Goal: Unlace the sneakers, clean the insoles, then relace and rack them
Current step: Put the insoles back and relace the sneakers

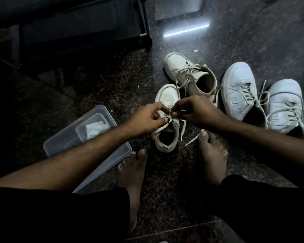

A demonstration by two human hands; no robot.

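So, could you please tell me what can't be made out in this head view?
- Near sneaker: its eyelets are hidden under the left hand and right hand, which pinch the lace.
- Far right sneaker: heel cut off by the right edge.
- Plastic box: contents blurred, partly behind the left forearm.
- Rack: too dark.

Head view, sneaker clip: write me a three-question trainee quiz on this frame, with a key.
1. How many sneakers lie on the floor?
2. True or false: both hands work the lace of the nearest sneaker.
3. The clear plastic container lies on which side of that sneaker: A the person's left, B the person's right?

Key:
1. Four.
2. True: the left hand and right hand pinch its lace.
3. A.
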